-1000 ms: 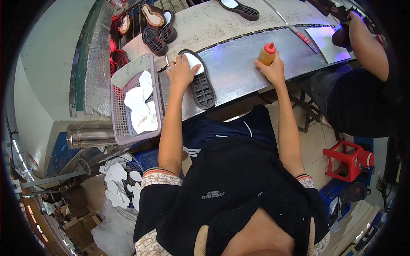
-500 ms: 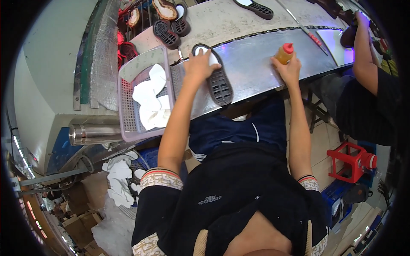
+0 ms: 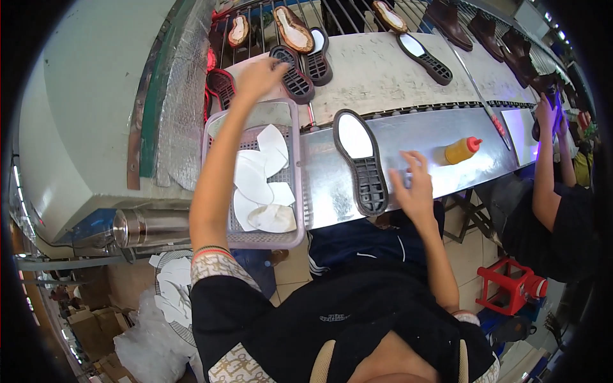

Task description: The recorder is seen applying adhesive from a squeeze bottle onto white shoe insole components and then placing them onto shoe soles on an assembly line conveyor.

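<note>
On the metal tabletop lies a black shoe sole (image 3: pixel 370 182) with a white pad in one half and an open grid in the other. My right hand (image 3: pixel 415 191) hovers just right of it, fingers apart and holding nothing. Beyond that hand a squeeze bottle (image 3: pixel 458 152) of yellowish liquid with a red cap stands or lies; its tilt is hard to tell. My left hand (image 3: pixel 258 78) stretches to the far left, its fingertips over the edge of a dark gridded sole (image 3: pixel 295 80). Whether they touch it is unclear. Another sole with a white pad (image 3: pixel 318 60) sits beside that one.
A lilac basket (image 3: pixel 297 172) of white cut pads stands left of the metal top. On the pale far surface (image 3: pixel 370 73) lies another padded sole (image 3: pixel 424 59). Brown boots (image 3: pixel 450 29) line the far right rack. A co-worker's arm (image 3: pixel 546 147) is at right. A steel flask (image 3: pixel 150 228) lies left.
My right hand has let go of the bottle and moved left toward the padded sole. My left hand has left that sole and reached to the far soles. The view has shifted.
</note>
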The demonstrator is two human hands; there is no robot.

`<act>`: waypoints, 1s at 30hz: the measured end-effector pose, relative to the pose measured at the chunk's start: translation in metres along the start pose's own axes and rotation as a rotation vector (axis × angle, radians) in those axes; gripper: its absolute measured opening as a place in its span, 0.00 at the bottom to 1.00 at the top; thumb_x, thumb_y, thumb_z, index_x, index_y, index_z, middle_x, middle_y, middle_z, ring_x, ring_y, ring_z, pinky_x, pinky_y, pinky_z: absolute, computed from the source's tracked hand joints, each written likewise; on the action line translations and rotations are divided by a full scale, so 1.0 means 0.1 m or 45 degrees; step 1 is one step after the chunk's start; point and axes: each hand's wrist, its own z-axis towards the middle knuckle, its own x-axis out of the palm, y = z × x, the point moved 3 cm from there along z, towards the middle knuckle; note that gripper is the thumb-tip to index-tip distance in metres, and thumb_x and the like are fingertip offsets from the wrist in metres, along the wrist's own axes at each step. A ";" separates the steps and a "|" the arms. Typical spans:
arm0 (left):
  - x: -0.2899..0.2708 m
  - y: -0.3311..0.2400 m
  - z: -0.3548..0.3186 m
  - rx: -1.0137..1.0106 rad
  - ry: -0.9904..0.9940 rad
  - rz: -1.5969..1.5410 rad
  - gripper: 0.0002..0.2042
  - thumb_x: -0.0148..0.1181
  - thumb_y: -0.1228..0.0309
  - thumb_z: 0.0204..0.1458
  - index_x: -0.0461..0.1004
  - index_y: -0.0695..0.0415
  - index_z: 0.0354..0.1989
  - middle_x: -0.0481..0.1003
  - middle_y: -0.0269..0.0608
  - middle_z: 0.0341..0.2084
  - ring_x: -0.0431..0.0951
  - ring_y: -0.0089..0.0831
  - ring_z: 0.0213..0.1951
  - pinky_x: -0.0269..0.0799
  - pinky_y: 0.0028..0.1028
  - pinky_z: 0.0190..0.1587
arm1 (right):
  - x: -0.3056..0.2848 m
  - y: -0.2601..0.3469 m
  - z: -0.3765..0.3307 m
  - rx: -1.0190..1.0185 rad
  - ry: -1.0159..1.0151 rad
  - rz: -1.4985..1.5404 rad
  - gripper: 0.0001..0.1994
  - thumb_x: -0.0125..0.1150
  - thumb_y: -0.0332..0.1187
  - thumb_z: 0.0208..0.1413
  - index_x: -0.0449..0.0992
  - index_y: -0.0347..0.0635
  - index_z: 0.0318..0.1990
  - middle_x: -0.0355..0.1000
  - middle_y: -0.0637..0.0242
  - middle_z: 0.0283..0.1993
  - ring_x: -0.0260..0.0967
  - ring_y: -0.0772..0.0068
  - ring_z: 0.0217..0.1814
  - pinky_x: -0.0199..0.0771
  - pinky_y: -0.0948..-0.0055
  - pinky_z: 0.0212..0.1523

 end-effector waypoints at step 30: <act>0.32 1.61 0.08 -0.373 0.661 0.400 0.50 0.63 0.48 0.33 0.49 0.66 0.63 0.73 0.62 0.42 0.76 0.47 0.43 0.73 0.36 0.44 | 3.43 1.78 3.18 -0.294 0.186 -0.238 0.25 0.64 0.47 0.40 0.74 0.38 0.42 0.55 0.35 0.55 0.69 0.34 0.42 0.73 0.55 0.43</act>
